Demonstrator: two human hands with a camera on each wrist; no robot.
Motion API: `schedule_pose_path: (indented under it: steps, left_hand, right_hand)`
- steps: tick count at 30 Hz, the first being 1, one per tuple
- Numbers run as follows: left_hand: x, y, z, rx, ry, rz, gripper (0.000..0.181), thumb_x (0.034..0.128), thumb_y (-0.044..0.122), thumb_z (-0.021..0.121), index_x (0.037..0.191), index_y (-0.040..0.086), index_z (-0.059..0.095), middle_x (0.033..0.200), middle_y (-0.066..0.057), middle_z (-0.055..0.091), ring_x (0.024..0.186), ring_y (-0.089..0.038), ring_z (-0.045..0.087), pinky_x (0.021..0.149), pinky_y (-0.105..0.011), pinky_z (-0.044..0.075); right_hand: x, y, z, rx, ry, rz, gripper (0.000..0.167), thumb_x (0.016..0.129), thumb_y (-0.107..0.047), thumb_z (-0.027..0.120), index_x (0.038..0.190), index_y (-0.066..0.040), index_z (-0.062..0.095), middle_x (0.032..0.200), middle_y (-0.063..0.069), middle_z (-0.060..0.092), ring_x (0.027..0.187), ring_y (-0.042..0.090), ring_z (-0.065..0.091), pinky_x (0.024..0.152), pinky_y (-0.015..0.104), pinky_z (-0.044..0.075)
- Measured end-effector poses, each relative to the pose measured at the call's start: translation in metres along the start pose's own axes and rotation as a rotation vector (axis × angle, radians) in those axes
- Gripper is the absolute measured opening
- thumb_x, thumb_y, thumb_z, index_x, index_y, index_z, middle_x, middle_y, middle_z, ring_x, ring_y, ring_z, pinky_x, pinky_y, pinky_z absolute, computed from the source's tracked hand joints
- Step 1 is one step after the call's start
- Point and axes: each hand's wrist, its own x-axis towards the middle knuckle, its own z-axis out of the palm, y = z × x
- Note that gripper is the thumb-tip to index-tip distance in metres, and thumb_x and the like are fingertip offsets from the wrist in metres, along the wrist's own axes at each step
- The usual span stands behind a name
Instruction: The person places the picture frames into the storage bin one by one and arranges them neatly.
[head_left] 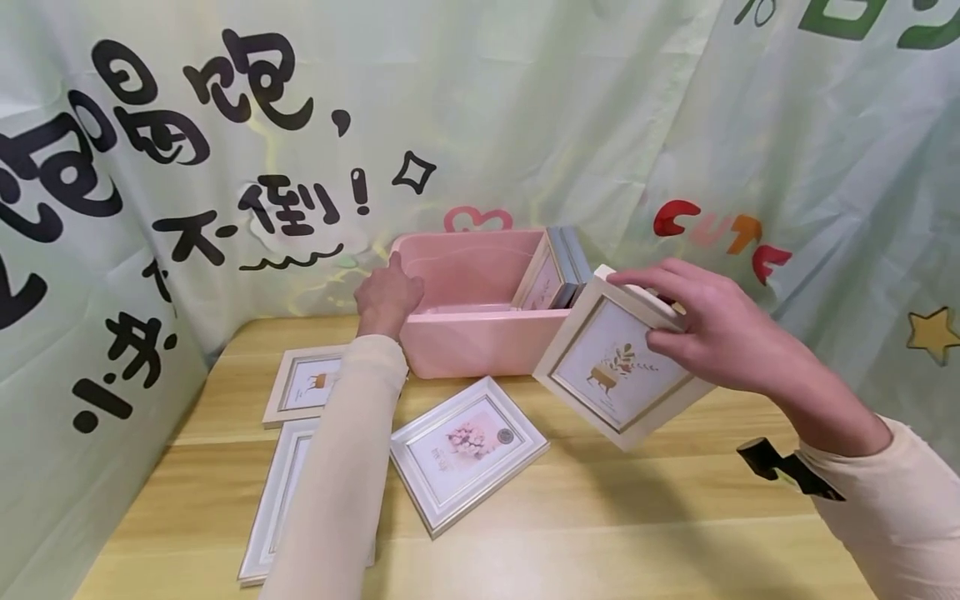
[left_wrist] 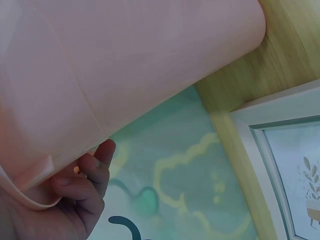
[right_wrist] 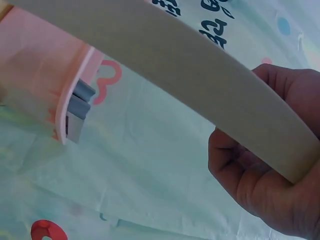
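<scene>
A pink plastic bin (head_left: 480,346) stands near the back of the table, with several picture frames (head_left: 551,271) upright at its right end. My left hand (head_left: 387,296) grips the bin's left rim; the left wrist view shows its fingers (left_wrist: 90,175) curled under the lip. Tilted in the air right of the bin, a cream picture frame (head_left: 615,362) with a potted-plant print is held at its upper right edge by my right hand (head_left: 712,325). In the right wrist view, thumb and fingers (right_wrist: 227,160) clasp that frame's edge (right_wrist: 200,75).
On the wooden table (head_left: 570,533) lies a white frame (head_left: 472,450) with a pink flower print, in front of the bin. At the left lie a cream frame (head_left: 288,383) and another white frame (head_left: 262,525), partly behind my left sleeve. A printed curtain (head_left: 525,108) hangs behind.
</scene>
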Motion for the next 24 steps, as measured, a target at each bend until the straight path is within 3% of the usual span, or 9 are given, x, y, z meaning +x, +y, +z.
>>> schedule_pose_path:
  steps: [15, 20, 24]
  left_hand:
    - [-0.002, -0.001, 0.002, -0.001, -0.003, 0.010, 0.069, 0.0926, 0.039, 0.036, 0.154, 0.012, 0.021, 0.126, -0.028, 0.058, 0.108, -0.046, 0.059, 0.091, -0.056, 0.046]
    - [-0.002, -0.001, 0.002, 0.000, -0.003, 0.008, 0.068, 0.0919, 0.037, 0.037, 0.153, 0.012, 0.021, 0.125, -0.028, 0.058, 0.109, -0.046, 0.059, 0.091, -0.056, 0.047]
    - [-0.001, -0.001, 0.001, -0.001, 0.001, 0.009, 0.068, 0.0916, 0.037, 0.037, 0.153, 0.012, 0.021, 0.125, -0.028, 0.058, 0.109, -0.046, 0.059, 0.090, -0.056, 0.047]
  right_hand:
    - [0.029, 0.002, -0.020, 0.128, 0.099, 0.279, 0.068, 0.080, 0.009, 0.065, 0.140, -0.022, 0.052, 0.120, 0.012, 0.057, 0.094, 0.031, 0.060, 0.055, 0.018, 0.048]
    - [0.040, 0.004, -0.022, 0.196, 0.113, 0.395, 0.071, 0.084, 0.005, 0.063, 0.143, -0.030, 0.046, 0.123, 0.014, 0.053, 0.100, 0.036, 0.060, 0.058, 0.021, 0.050]
    - [0.049, 0.006, -0.022, 0.205, 0.140, 0.443, 0.072, 0.086, 0.001, 0.062, 0.144, -0.036, 0.042, 0.127, 0.012, 0.051, 0.103, 0.035, 0.060, 0.060, 0.021, 0.050]
